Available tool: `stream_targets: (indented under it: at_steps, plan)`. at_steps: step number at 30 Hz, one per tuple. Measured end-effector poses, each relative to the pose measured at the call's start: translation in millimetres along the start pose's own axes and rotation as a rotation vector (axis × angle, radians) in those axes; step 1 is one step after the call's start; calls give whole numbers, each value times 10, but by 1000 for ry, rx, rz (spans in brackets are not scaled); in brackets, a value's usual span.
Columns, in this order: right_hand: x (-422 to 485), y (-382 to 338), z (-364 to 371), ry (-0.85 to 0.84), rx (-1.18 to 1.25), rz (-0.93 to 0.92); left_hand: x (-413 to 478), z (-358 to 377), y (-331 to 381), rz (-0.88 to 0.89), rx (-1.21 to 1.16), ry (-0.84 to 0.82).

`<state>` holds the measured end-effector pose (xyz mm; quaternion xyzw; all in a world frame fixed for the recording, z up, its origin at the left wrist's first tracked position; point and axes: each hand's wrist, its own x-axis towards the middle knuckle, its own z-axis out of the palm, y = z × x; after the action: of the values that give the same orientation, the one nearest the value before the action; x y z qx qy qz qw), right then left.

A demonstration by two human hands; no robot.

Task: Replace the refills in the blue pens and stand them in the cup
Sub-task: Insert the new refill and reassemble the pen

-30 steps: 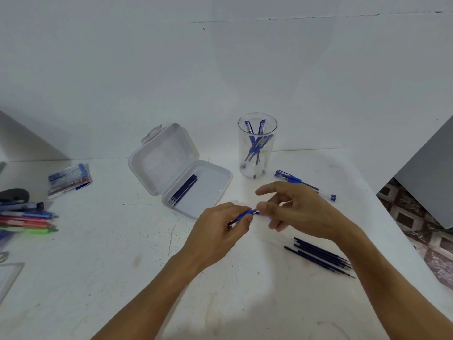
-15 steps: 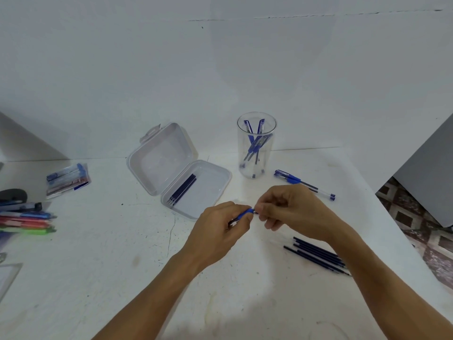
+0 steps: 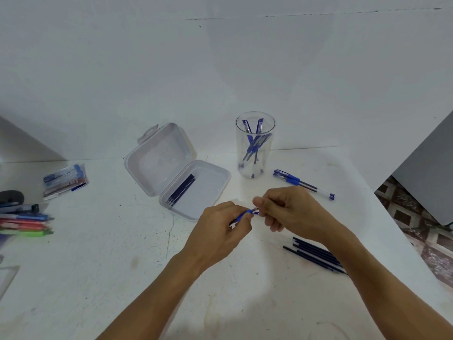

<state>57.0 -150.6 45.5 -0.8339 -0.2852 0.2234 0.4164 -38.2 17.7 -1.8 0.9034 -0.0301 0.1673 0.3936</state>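
Note:
My left hand point(image 3: 220, 231) grips a blue pen point(image 3: 245, 214) around its barrel, most of it hidden in my fist. My right hand point(image 3: 289, 212) pinches the pen's tip end with curled fingers. A clear cup point(image 3: 255, 146) behind my hands holds several blue pens. Another blue pen point(image 3: 302, 184) lies on the table to the right of the cup. Several dark blue refills point(image 3: 316, 256) lie loose under my right forearm. An open clear plastic box point(image 3: 176, 168) left of the cup holds a few more refills point(image 3: 181, 191).
Coloured pens point(image 3: 24, 223) and a packet of pens point(image 3: 65, 180) lie at the table's left side. The white table point(image 3: 98, 266) ends at the right, where a tiled floor point(image 3: 416, 222) shows. A white wall stands behind.
My right hand's fingers have curled in from extended to a tight pinch on the pen's tip. My left hand keeps its hold in the same place.

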Motion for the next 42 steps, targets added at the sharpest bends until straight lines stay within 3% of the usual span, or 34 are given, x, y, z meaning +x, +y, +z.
stream_targets:
  at_steps: [3,8,13,19,25,31,34,39,42]
  plan:
    - [-7,-44,-6,7,-50,13,19,-16,16,10,-3,11]
    - [-12,-25,-88,-51,164,-24,45,-36,16,19,-13,18]
    - [-32,-78,-30,21,-160,26,55,-21,20,23,-4,-3]
    - [-28,-27,-166,-77,151,-23,57,-31,0,20,-5,-2]
    - [-11,-55,-57,-22,-121,41,63,-26,-3,33,10,-15]
    - [-21,-23,-126,-72,198,-9,74,-45,30,26,-4,-23]
    - [-11,-8,-65,-17,121,-27,66,-38,17,27,7,-28]
    - [-10,-55,45,47,-253,44,62,-18,17,45,37,-53]
    - [-29,-70,-22,-24,-64,95,63,-32,20,23,-1,-34]
